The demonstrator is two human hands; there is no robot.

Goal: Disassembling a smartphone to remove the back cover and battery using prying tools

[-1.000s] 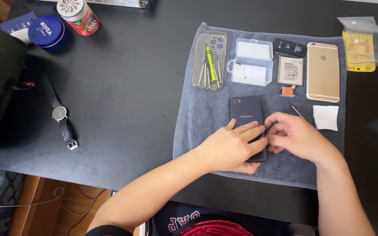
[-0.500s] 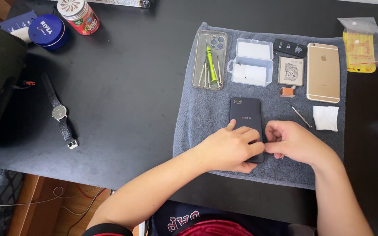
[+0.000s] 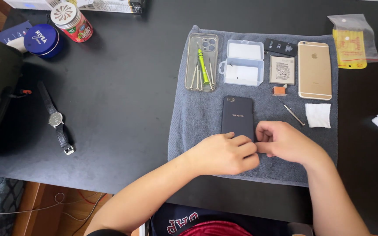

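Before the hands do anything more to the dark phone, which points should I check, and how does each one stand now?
1. Dark phone lies flat, back up, on the grey towel: ok.
2. Left hand rests on its lower end: ok.
3. Right hand touches its lower right corner: ok.
4. Tool in the fingers: cannot tell.
5. Small screwdriver lies beside the right hand: ok.
6. Back cover loosened: cannot tell.

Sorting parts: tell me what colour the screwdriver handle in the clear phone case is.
Bright green screwdriver handle, seen in the head view.
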